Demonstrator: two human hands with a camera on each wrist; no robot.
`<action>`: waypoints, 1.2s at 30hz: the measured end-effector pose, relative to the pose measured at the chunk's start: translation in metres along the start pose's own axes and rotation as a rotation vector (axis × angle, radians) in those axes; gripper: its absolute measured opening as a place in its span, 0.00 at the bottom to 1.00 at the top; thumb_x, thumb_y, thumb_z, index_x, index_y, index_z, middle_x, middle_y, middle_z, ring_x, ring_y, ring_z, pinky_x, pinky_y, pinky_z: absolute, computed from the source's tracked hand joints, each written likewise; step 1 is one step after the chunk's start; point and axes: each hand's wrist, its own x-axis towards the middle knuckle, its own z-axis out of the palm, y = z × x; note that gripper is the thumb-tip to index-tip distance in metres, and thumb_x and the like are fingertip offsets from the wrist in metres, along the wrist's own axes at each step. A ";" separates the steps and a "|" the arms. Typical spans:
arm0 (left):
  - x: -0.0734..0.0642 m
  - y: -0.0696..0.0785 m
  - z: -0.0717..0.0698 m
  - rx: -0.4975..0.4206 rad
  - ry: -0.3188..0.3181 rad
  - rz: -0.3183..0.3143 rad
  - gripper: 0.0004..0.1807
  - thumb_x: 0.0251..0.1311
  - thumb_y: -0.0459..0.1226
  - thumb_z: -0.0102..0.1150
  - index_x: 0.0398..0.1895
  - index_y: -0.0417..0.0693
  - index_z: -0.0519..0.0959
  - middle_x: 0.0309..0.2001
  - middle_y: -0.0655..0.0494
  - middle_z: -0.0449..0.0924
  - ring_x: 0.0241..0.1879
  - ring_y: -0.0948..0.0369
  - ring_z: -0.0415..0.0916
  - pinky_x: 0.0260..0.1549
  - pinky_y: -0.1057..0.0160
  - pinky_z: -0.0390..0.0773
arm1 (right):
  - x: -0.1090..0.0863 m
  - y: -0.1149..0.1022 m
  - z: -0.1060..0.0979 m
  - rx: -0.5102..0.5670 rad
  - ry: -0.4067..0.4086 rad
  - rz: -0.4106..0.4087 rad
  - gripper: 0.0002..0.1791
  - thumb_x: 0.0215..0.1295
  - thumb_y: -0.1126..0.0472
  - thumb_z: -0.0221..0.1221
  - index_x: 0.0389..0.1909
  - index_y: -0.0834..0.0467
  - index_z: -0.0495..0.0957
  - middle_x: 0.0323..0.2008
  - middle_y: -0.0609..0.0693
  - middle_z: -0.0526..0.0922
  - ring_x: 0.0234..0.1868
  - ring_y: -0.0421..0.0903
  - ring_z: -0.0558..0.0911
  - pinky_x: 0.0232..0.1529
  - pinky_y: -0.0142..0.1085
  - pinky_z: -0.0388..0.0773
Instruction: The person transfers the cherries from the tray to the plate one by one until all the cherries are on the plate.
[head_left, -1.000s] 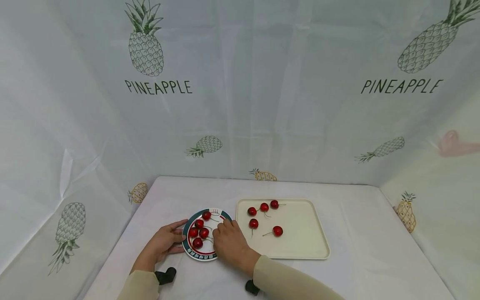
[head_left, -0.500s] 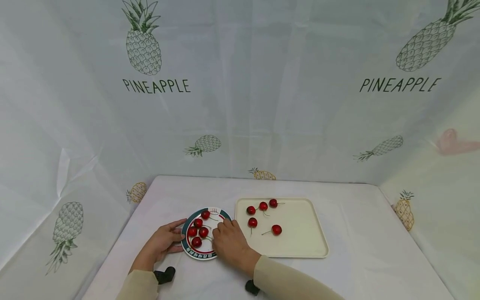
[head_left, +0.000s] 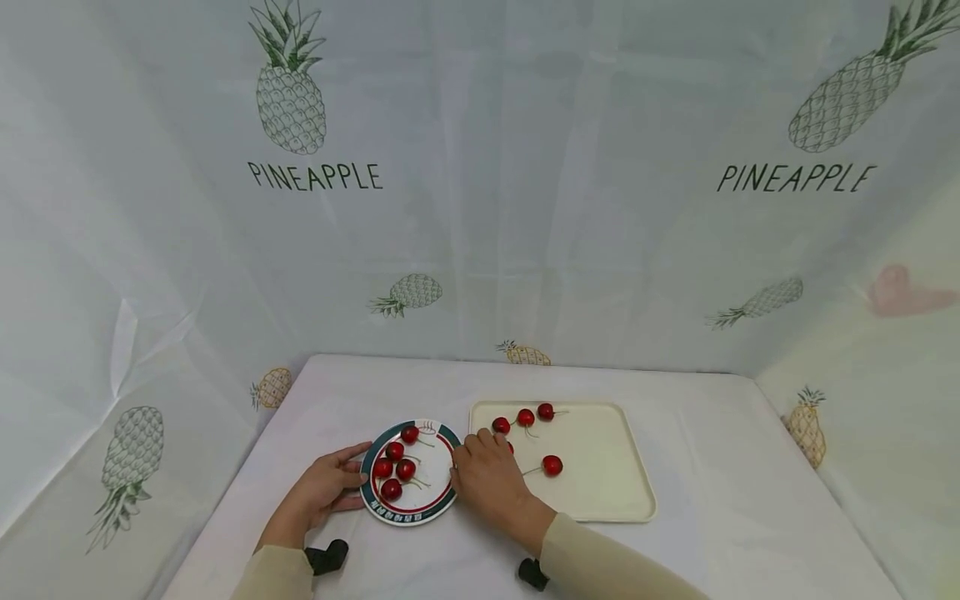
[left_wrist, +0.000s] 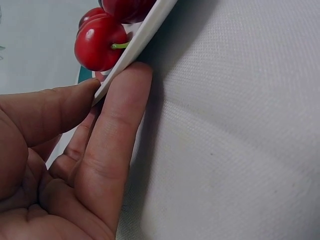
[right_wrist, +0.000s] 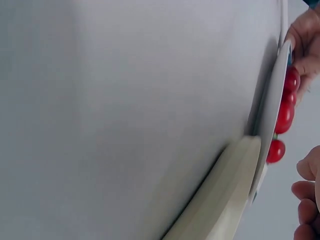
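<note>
A round plate [head_left: 431, 493] with a green and red rim bears several red cherries [head_left: 406, 470] with stems. At its left rim my left hand [head_left: 317, 492] pinches the edge. In the left wrist view the thumb [left_wrist: 60, 110] lies on top and a finger [left_wrist: 112, 135] supports it from below. My right hand [head_left: 491, 483] hovers by the plate's right rim, overlapping the left side of the cream tray [head_left: 611, 471]. Its fingers [right_wrist: 306, 210] are loosely bent, with nothing visible between them. The tray holds more cherries [head_left: 552, 466]; one is partly hidden behind the right hand.
Both stand on a table [head_left: 720, 467] covered in white cloth. A pale curtain [head_left: 562, 208] printed with pineapples hangs behind and around it. Dark wrist mounts [head_left: 327, 557] show beside the sleeves. The tray lies close against the plate's right side.
My right hand has lifted off the plate's inner surface and moved right to the gap between plate and tray, now covering part of a tray cherry. The left hand keeps its place.
</note>
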 end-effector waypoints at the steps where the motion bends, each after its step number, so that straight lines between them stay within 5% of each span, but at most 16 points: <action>1: 0.000 0.000 0.000 0.004 0.001 -0.002 0.32 0.61 0.26 0.57 0.69 0.54 0.68 0.51 0.42 0.73 0.35 0.55 0.83 0.37 0.52 0.86 | -0.002 0.003 0.000 0.004 0.003 0.011 0.14 0.64 0.47 0.60 0.33 0.54 0.78 0.29 0.47 0.73 0.36 0.47 0.68 0.38 0.38 0.66; 16: 0.000 0.001 0.002 -0.022 -0.024 0.018 0.32 0.62 0.25 0.55 0.70 0.52 0.68 0.51 0.42 0.75 0.37 0.55 0.84 0.37 0.52 0.86 | -0.039 0.038 0.003 0.012 0.026 0.088 0.15 0.57 0.49 0.65 0.35 0.56 0.76 0.32 0.49 0.75 0.37 0.49 0.69 0.38 0.40 0.67; 23: -0.001 0.000 0.002 -0.019 -0.012 0.013 0.32 0.62 0.25 0.55 0.69 0.53 0.68 0.51 0.42 0.75 0.36 0.55 0.84 0.37 0.52 0.86 | -0.052 0.052 0.007 -0.037 0.091 0.104 0.15 0.52 0.51 0.68 0.27 0.55 0.74 0.24 0.48 0.69 0.33 0.48 0.67 0.33 0.36 0.60; 31: -0.002 -0.001 0.000 -0.016 -0.006 0.011 0.32 0.62 0.25 0.55 0.69 0.53 0.68 0.51 0.42 0.75 0.36 0.55 0.84 0.36 0.52 0.86 | -0.053 0.050 0.010 -0.041 0.176 0.097 0.17 0.49 0.49 0.68 0.24 0.53 0.72 0.22 0.47 0.67 0.31 0.47 0.67 0.31 0.35 0.59; 36: 0.000 -0.001 0.001 -0.019 -0.010 0.016 0.31 0.62 0.25 0.55 0.69 0.53 0.69 0.51 0.42 0.75 0.36 0.55 0.84 0.37 0.52 0.86 | -0.048 0.046 0.012 -0.028 0.132 0.115 0.15 0.53 0.49 0.66 0.25 0.54 0.74 0.24 0.48 0.70 0.31 0.49 0.68 0.32 0.37 0.61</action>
